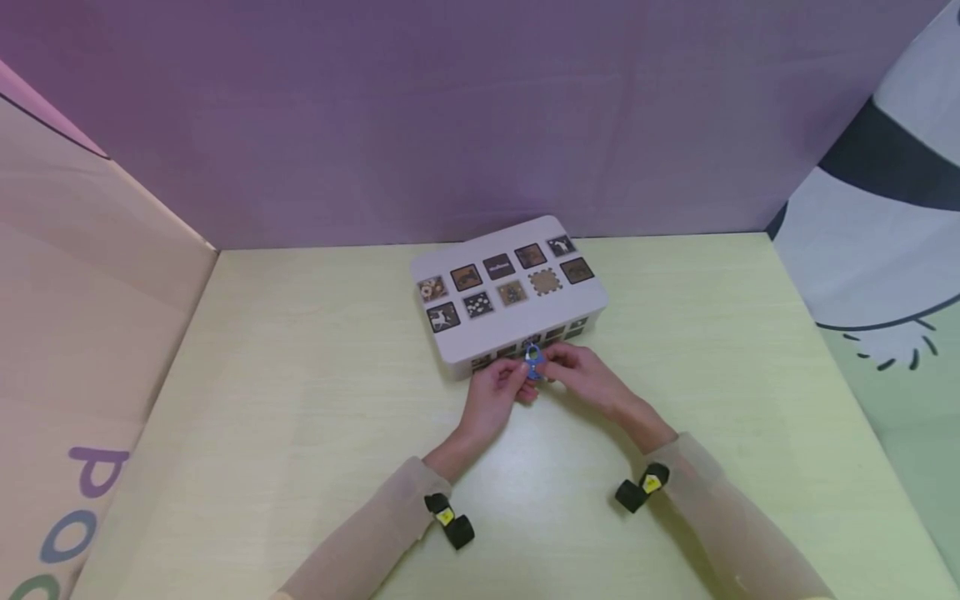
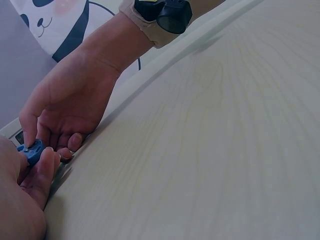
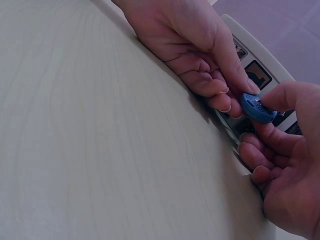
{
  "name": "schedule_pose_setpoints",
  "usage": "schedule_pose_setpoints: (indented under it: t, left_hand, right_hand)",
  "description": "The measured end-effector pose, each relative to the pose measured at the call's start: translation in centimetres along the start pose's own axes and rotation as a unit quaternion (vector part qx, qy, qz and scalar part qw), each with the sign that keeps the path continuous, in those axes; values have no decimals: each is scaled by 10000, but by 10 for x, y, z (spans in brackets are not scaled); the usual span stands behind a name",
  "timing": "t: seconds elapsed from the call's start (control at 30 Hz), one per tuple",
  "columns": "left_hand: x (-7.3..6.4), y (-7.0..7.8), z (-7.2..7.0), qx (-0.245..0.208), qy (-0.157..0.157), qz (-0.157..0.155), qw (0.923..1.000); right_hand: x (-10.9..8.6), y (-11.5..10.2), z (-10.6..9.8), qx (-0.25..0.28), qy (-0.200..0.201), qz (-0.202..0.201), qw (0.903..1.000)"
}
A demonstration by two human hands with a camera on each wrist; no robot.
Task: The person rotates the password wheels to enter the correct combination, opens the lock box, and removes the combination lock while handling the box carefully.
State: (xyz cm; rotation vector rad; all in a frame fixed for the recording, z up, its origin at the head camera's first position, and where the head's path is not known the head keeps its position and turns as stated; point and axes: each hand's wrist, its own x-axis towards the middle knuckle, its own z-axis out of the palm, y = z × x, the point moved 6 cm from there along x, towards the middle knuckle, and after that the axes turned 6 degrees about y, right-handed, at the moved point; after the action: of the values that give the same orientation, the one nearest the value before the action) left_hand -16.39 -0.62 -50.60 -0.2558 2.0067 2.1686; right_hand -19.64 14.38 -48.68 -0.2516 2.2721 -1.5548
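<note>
A small blue padlock (image 1: pixel 533 363) is held in front of the white box (image 1: pixel 510 287), its shackle loop pointing up toward the box. My left hand (image 1: pixel 497 395) pinches the lock from the left between thumb and fingers. From the other side my right hand (image 1: pixel 588 379) grips it, with thumb and index finger on the body. In the right wrist view the padlock (image 3: pixel 258 107) shows a rounded blue body with small parts set into its face. The right hand's other fingers (image 3: pixel 255 155) curl loosely below it, close over the table.
The box stands at a slant near the table's back edge, with small square pictures on its lid and front side. The pale wooden table (image 1: pixel 337 400) is bounded by a purple wall (image 1: pixel 420 125) behind and printed panels on both sides. Both wrists wear black cameras (image 1: pixel 450 521).
</note>
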Motion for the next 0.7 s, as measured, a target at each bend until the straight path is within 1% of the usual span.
schedule_pose_setpoints:
  t: [0.33, 0.47, 0.57, 0.7]
  left_hand:
    - [0, 0, 0, -2, -2, 52, 10000]
    - [0, 0, 0, -46, -2, 125, 9999]
    - [1, -1, 0, -51, 0, 106, 9999]
    - [1, -1, 0, -40, 3, 84, 10000]
  right_hand:
    - [1, 2, -1, 4, 43, 15, 10000]
    - [1, 3, -2, -88, 82, 115, 9999]
    - [1, 4, -3, -138, 122, 225, 9996]
    - [1, 3, -3, -134, 131, 237, 9995]
